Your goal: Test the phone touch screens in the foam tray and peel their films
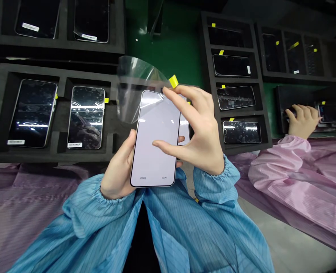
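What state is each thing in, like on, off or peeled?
phone, screen lit, held in left hand
clear film, mostly lifted off the screen, curling
yellow tab, pinched by right hand
tray phones, screens dark, lying in foam tray
co-worker's hand, resting on a far tray

Left hand (117,175) cupped, right hand (203,142) pinched

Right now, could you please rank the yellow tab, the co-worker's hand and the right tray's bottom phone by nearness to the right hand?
1. yellow tab, pinched by the right hand, above the lit phone.
2. bottom phone, in the tray just right.
3. co-worker's hand, far right.
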### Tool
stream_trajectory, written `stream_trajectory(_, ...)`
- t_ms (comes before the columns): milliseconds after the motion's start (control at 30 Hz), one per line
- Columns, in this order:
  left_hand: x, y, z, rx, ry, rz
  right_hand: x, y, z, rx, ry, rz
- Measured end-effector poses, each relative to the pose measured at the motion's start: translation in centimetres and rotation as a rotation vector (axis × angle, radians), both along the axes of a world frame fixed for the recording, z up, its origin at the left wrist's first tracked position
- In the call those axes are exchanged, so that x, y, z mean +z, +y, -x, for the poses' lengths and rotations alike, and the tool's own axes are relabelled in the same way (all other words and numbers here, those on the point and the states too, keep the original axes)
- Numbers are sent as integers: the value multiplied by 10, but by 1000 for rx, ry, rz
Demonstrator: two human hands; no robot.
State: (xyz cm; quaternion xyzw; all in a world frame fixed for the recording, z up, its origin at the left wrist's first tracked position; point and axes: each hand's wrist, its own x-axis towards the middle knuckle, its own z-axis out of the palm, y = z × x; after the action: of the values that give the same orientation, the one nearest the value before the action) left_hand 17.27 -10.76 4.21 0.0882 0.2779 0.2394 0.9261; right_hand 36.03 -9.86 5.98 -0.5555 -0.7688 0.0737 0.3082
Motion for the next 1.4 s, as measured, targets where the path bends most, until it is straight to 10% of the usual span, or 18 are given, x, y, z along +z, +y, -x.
stream_trajectory(1400, 24, -7, 4, -91, -150, 173, 11, -5, 5, -26, 70, 55)
